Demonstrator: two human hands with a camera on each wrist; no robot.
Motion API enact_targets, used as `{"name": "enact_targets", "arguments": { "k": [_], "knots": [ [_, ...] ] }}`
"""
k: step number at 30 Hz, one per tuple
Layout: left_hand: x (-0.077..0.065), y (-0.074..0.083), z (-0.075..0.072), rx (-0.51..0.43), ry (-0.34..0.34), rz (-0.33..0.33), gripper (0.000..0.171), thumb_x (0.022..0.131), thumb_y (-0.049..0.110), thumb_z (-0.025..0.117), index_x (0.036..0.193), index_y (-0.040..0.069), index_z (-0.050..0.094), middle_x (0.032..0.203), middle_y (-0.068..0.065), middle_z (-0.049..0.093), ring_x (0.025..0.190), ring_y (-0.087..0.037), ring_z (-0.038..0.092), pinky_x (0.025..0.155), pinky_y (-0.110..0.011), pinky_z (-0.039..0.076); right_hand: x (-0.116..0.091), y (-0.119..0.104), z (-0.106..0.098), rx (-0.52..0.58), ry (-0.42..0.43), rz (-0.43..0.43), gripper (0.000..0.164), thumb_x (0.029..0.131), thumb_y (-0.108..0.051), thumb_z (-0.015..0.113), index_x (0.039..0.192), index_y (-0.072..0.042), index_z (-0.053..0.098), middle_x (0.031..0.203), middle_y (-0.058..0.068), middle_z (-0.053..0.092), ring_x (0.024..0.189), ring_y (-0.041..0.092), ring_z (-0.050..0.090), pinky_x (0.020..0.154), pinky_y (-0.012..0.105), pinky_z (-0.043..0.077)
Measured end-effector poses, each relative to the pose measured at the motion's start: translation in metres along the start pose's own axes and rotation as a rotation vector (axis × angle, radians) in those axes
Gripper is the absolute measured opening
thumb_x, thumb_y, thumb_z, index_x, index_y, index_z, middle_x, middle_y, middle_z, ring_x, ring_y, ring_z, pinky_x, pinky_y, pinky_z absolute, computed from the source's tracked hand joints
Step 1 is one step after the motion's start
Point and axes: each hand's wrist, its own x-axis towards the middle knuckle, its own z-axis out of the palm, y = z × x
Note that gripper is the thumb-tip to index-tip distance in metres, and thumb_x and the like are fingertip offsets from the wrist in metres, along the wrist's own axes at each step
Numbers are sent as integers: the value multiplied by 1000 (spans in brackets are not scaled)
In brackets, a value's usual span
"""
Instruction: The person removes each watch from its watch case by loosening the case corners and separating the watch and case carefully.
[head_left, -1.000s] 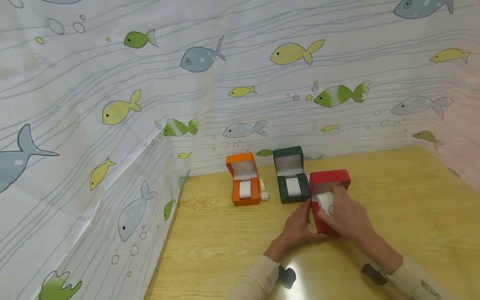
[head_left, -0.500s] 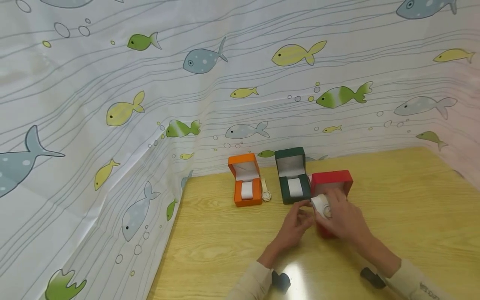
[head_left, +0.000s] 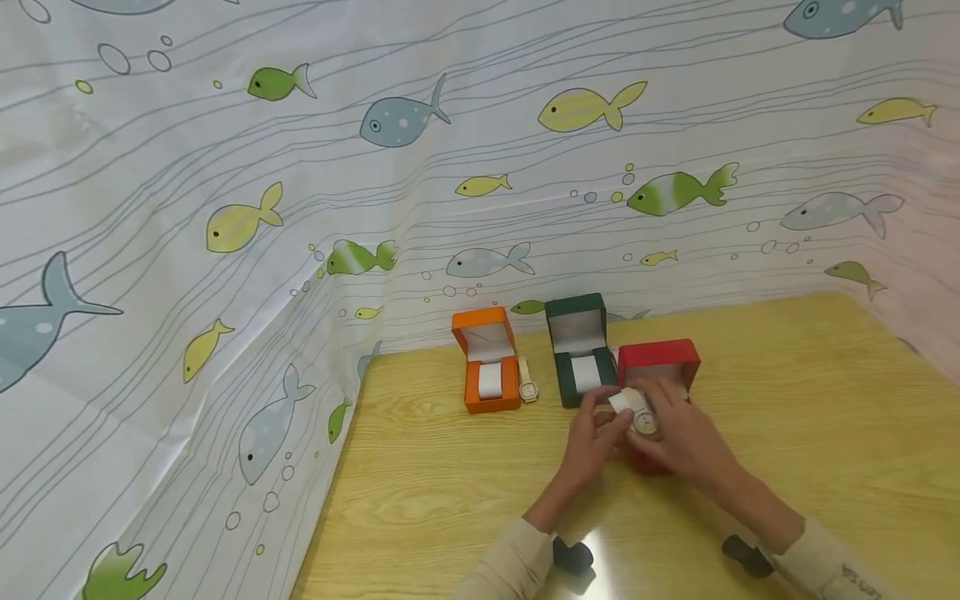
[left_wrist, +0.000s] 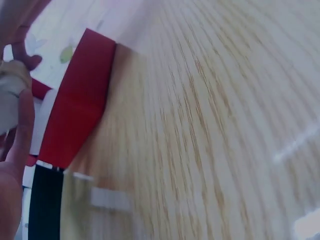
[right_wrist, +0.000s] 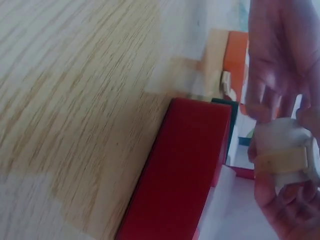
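A wristwatch [head_left: 644,422] with a pale strap is wrapped round a white cushion [head_left: 621,402], both held up in front of the open red watch box [head_left: 660,353]. My right hand [head_left: 692,440] grips the cushion and watch from the right. From the left, my left hand [head_left: 587,443] pinches the cushion's near end with thumb and fingers. In the right wrist view the pale strap [right_wrist: 282,161] crosses the cushion between both hands' fingers. The hands hide most of the box's lower half.
A green watch box [head_left: 577,317] and an orange watch box [head_left: 483,317] stand open at the back, each with a white cushion inside. A second watch [head_left: 528,390] lies beside the orange box. A fish-print sheet [head_left: 480,208] hangs behind the wooden table [head_left: 420,483].
The right hand has lifted the cushion and watch out of the red box. My left hand has let go of the box's side and taken hold of the cushion.
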Motion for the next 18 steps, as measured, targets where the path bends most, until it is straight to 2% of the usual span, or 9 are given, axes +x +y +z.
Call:
{"name": "enact_targets", "arguments": {
  "k": [2, 4, 7, 9, 12, 18],
  "knots": [
    [0, 2, 1, -6, 44, -7, 41, 105, 28, 59, 141, 13, 48, 133, -12, 57, 108, -11, 70, 78, -18, 57, -1, 2, 0, 24, 13, -12, 71, 77, -22, 90, 135, -8, 52, 122, 14, 63, 98, 27, 62, 79, 51, 63],
    [1, 3, 1, -10, 79, -7, 38, 104, 26, 60, 137, 11, 48, 126, -11, 58, 103, -7, 70, 78, -23, 61, -2, 4, 1, 47, 30, -20, 71, 77, -21, 91, 135, -8, 52, 118, 11, 63, 95, 21, 60, 77, 43, 64],
    [1, 1, 0, -33, 110, 8, 35, 104, 21, 61, 133, 9, 47, 118, -10, 57, 95, -4, 67, 78, -37, 64, -3, 5, 2, 46, 64, -35, 66, 76, -19, 91, 128, -6, 54, 106, 7, 62, 86, 13, 55, 69, 28, 59],
    [1, -1, 0, -61, 110, 24, 34, 104, 17, 60, 133, 6, 46, 114, -10, 55, 94, -4, 66, 76, -48, 63, -4, 5, 3, 49, 84, -29, 60, 75, -18, 91, 122, -5, 56, 100, 4, 60, 82, 9, 51, 66, 24, 54],
    [0, -3, 1, -87, 107, 49, 34, 104, 14, 58, 134, 3, 46, 112, -9, 53, 93, -4, 65, 74, -54, 61, -6, 5, 5, 50, 101, -10, 53, 75, -18, 92, 114, -7, 58, 98, 3, 62, 82, 8, 52, 67, 23, 55],
    [-2, -4, 1, -89, 93, 94, 34, 105, 13, 56, 138, 7, 48, 120, -17, 51, 92, -3, 64, 72, -55, 61, -6, 5, 7, 62, 111, 18, 52, 76, -18, 91, 114, -8, 58, 98, 2, 63, 84, 9, 54, 68, 24, 56]
  ]
}}
